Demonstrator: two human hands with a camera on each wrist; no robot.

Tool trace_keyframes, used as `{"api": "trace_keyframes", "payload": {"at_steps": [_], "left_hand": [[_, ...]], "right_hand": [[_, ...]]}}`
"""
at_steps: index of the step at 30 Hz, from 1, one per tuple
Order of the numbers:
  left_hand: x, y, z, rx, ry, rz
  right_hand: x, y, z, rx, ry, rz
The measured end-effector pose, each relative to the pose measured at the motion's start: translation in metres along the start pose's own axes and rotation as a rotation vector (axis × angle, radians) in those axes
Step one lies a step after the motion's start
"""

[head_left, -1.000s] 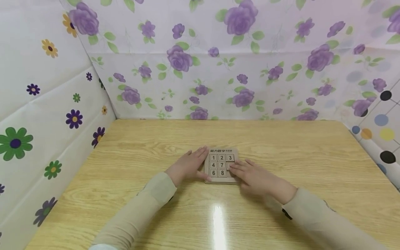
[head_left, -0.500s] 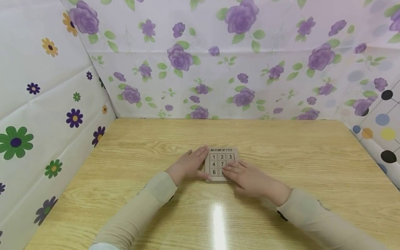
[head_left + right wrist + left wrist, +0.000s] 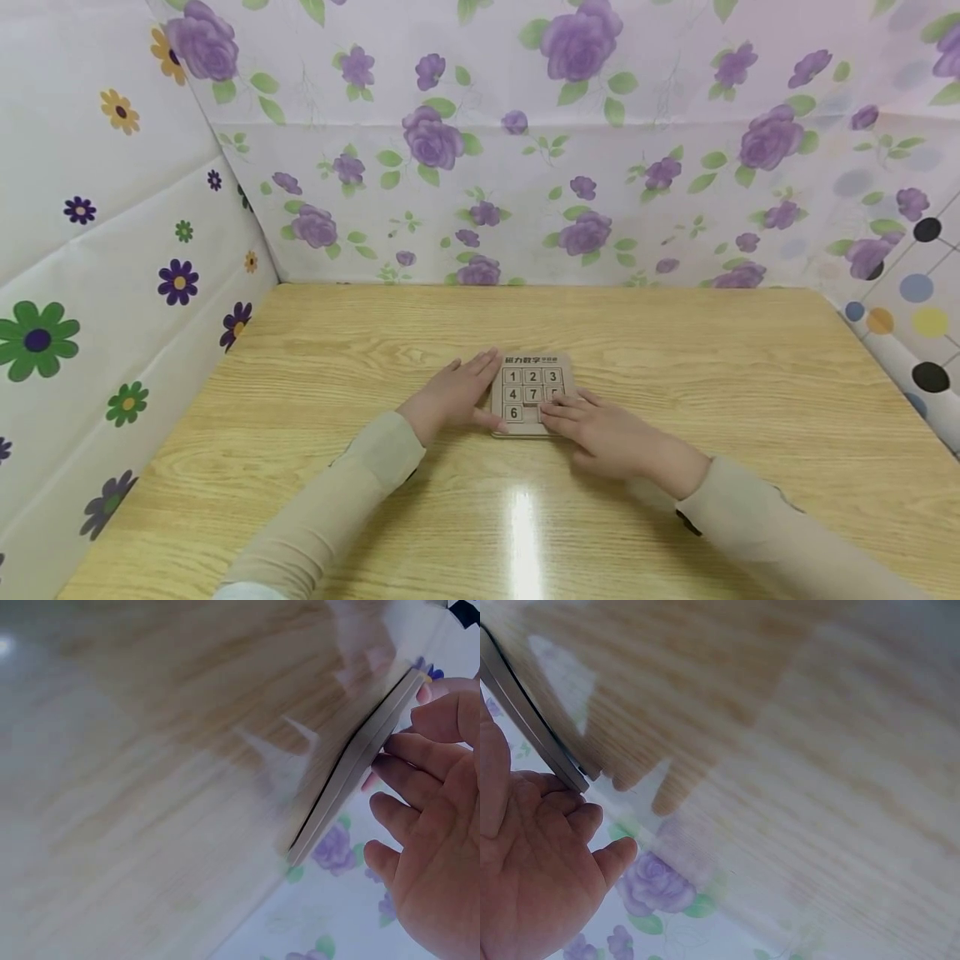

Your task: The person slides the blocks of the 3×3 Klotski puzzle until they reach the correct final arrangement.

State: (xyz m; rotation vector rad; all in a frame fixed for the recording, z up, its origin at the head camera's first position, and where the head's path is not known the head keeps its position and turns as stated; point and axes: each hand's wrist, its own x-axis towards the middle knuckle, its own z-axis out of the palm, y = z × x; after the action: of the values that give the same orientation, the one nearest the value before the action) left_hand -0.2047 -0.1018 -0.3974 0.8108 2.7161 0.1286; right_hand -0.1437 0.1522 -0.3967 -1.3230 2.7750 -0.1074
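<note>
A flat wooden number slide puzzle (image 3: 525, 431) lies on the table, its tiles in a three-by-three frame. Tiles 1, 2, 3, 4, 7 and 6 are readable. The 5 tile (image 3: 554, 391) is partly covered by a finger. A gap (image 3: 531, 414) shows at bottom middle, and the tile to its right is mostly hidden under fingertips. My left hand (image 3: 454, 395) rests along the puzzle's left side, thumb at the near corner, straight fingers at the far corner. My right hand (image 3: 617, 432) touches the lower-right tile with extended fingertips. Both wrist views show the puzzle's edge (image 3: 536, 720) beside the fingers.
The glossy wood table (image 3: 360, 333) carries a bright light reflection in front of the puzzle. Floral cloth (image 3: 525, 192) hangs along the back, with a flower-print cloth (image 3: 127, 275) at left and a dotted one (image 3: 911, 333) at right.
My right fingers moved left over the 8 tile, then back right. That tile slid from bottom middle to bottom right, leaving the gap in the middle. My left hand stayed still.
</note>
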Motion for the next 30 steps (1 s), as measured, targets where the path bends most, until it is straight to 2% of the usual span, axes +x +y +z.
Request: {"api": "trace_keyframes", "payload": {"at_steps": [10,20,25,30], "left_hand": [[-0.001,0.0,-0.001,-0.009,0.0,0.002],[-0.001,0.0,-0.001,-0.004,0.004,0.003],[-0.001,0.001,-0.002,-0.007,0.003,0.001],[0.0,0.001,-0.001,-0.002,0.006,0.003]], "right_hand": [[-0.009,0.002,-0.004,0.024,0.001,0.018],[0.007,0.005,-0.005,0.01,0.05,0.005],[0.014,0.005,-0.005,0.028,0.035,0.035],[0.015,0.002,-0.005,0.0,0.021,0.03]]}}
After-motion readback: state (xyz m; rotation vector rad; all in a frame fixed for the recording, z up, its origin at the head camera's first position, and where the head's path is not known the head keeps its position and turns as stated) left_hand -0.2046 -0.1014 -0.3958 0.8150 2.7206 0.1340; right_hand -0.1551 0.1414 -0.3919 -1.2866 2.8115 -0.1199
